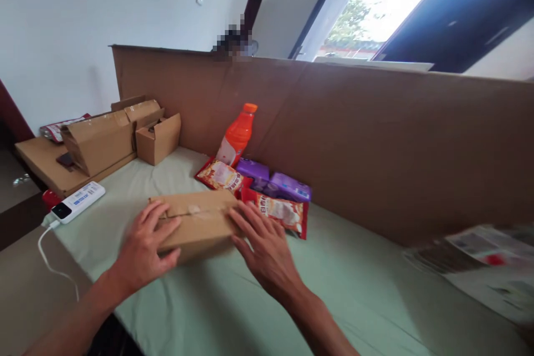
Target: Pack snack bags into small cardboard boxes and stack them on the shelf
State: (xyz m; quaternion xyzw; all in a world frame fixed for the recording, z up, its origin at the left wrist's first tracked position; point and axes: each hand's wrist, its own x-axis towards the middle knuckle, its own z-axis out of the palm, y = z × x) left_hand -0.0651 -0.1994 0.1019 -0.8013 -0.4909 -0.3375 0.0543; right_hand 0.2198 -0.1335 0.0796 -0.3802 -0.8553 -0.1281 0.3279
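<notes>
A small closed cardboard box point(199, 222), taped along its top seam, lies on the pale green table cover point(233, 295). My left hand point(146, 247) rests on its left end with the fingers spread flat over the top. On the box's right end, my right hand point(263, 245) presses with its fingers stretched out. Just behind the box lie two red snack packets point(220, 176) point(280, 212), two purple packs point(271, 181) and an orange drink bottle point(237, 136) leaning against a tall cardboard sheet point(375, 144).
Several empty cardboard boxes point(120, 136) stand at the back left on a flat cardboard piece. A white power bank point(78, 202) with a cable lies at the table's left edge. Blurred printed papers point(479, 261) lie at the right. A window is behind the cardboard sheet.
</notes>
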